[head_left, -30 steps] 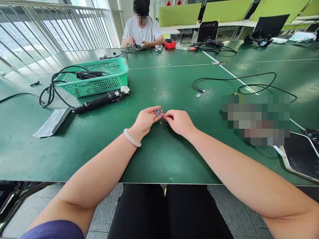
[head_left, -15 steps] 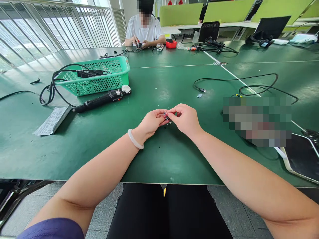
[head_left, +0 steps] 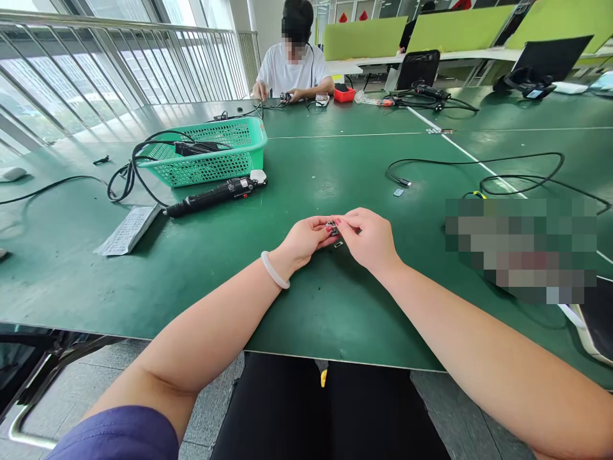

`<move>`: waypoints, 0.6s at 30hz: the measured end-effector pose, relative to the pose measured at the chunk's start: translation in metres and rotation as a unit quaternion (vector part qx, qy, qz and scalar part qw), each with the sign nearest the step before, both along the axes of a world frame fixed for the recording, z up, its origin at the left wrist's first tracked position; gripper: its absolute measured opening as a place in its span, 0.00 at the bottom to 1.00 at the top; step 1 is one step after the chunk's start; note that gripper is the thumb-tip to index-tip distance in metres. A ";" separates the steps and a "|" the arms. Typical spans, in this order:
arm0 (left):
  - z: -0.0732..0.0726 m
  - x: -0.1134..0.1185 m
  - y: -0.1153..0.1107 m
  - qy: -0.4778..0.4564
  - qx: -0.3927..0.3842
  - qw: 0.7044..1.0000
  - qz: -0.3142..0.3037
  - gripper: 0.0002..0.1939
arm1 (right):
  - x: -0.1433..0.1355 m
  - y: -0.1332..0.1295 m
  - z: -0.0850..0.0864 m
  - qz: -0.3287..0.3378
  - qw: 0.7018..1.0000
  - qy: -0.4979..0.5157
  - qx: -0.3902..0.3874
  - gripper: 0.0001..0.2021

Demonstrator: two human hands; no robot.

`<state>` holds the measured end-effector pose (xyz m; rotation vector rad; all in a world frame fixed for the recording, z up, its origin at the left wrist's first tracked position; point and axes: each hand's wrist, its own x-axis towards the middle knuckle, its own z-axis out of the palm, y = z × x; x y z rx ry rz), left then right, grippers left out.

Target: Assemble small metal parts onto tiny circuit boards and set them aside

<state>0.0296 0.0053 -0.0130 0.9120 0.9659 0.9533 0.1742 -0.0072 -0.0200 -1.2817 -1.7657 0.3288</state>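
Note:
Both hands meet over the green table [head_left: 306,294], near its front edge. My left hand [head_left: 306,241], with a white band at the wrist, is closed on a small dark metallic part [head_left: 332,228]. The thumb and fingers of my right hand [head_left: 368,236] are pinched at the right side of that part; whether they grip it or something smaller is hidden. Just below the fingertips a tiny light-rimmed piece [head_left: 338,245] lies on the table.
A green basket [head_left: 211,167] with cables stands at the left, a black electric screwdriver [head_left: 215,195] before it and a paper pad [head_left: 128,231] nearby. A cable [head_left: 522,154] and a blurred-out object lie right. Across the table sits a person [head_left: 293,70].
The view has shifted, so the table's objects appear further right. My hands stay together, and more of the small metallic part shows between them. The person opposite has moved one hand outward.

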 end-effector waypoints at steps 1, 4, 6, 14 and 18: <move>0.001 -0.001 0.001 -0.001 -0.004 1.000 0.013 0.09 | 0.001 0.000 0.000 -0.001 1.000 0.007 0.002 0.13; 0.003 -0.007 0.005 0.003 -0.007 0.998 0.064 0.11 | 0.005 0.003 -0.001 -0.014 1.000 0.000 -0.012 0.14; 0.003 -0.010 0.008 0.004 -0.006 0.994 0.106 0.12 | 0.007 0.005 -0.004 0.000 0.997 -0.051 -0.050 0.12; 0.007 -0.013 0.008 0.010 -0.019 0.988 0.153 0.19 | -0.004 0.015 -0.014 0.069 0.972 -0.194 -0.110 0.05; 0.009 -0.010 0.006 0.023 -0.025 0.990 0.140 0.19 | -0.008 0.018 -0.016 0.065 0.969 -0.213 -0.111 0.07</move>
